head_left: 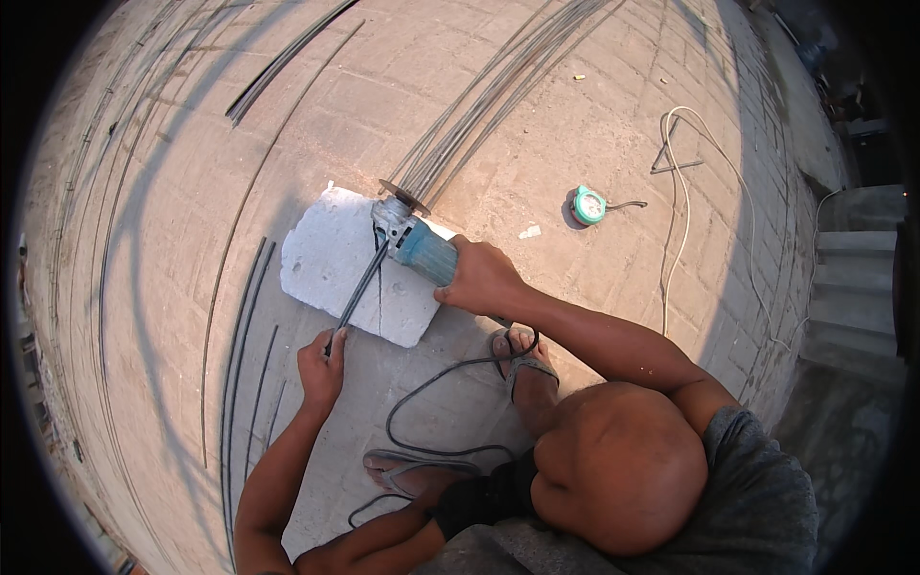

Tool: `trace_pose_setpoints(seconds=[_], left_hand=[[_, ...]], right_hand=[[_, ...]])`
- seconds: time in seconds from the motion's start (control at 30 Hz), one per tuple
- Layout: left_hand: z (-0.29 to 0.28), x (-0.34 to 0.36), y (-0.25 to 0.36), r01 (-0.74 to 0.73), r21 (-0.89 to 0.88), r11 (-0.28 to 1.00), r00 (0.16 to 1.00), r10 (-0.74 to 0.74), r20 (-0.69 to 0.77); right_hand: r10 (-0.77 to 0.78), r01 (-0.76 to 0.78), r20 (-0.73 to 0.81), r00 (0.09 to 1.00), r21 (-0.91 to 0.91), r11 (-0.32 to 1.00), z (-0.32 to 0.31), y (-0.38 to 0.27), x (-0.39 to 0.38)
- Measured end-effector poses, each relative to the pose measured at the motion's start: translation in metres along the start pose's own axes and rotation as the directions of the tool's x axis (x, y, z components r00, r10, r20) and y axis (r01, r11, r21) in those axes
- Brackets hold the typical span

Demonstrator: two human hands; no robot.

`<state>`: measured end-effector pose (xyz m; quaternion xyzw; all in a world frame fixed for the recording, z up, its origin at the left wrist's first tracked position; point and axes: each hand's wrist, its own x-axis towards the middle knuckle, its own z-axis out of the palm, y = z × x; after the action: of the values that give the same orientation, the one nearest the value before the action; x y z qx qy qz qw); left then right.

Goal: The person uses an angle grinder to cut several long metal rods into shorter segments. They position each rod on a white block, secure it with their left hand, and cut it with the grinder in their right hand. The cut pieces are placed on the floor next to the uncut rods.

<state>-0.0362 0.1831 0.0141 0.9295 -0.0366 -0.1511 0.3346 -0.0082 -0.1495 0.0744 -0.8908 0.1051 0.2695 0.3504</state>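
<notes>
My right hand (487,278) is wrapped round the blue-green body of an angle grinder (425,251). The grinder's thin round disc (403,196) stands at the far end of its metal head, over the edge of a white slab (321,251). In my left hand (321,366) are the near ends of a few thin dark steel rods (361,287). These rods slant across the slab and pass under the grinder's head, which hides where they meet the disc. Whether the disc is spinning or touching them I cannot tell.
A long bundle of steel rods (494,91) runs away beyond the slab. More rods (241,331) lie to the left. A black cord (391,422) loops by my sandalled feet. At the right are a teal tape measure (587,206) and a pale cable (682,206).
</notes>
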Motion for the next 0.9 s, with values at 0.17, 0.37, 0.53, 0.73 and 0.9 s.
trace_pose_setpoints(seconds=[0.17, 0.37, 0.53, 0.73, 0.9], left_hand=[[0.007, 0.000, -0.007, -0.137, -0.033, 0.990, 0.985, 0.133, -0.106], [0.002, 0.000, -0.001, -0.032, 0.010, 0.999, 0.999, 0.032, -0.017], [0.001, -0.001, 0.000, -0.010, 0.010, 1.000, 1.000, 0.010, -0.012], [0.002, -0.001, 0.000, -0.045, 0.001, 0.999, 0.999, 0.045, -0.029], [0.003, 0.000, -0.003, -0.031, 0.013, 0.999, 0.999, 0.031, -0.023]], right_hand=[[0.002, -0.003, 0.010, 1.000, 0.013, 1.000, 0.000, 0.000, 0.001], [0.005, -0.005, -0.003, 1.000, -0.005, 1.000, 0.001, 0.001, 0.000], [0.002, -0.002, 0.005, 1.000, -0.018, 1.000, 0.000, -0.001, 0.000], [0.001, -0.001, 0.000, 1.000, -0.016, 1.000, 0.000, 0.000, 0.000], [0.001, -0.001, -0.004, 1.000, -0.011, 1.000, 0.001, 0.000, 0.001]])
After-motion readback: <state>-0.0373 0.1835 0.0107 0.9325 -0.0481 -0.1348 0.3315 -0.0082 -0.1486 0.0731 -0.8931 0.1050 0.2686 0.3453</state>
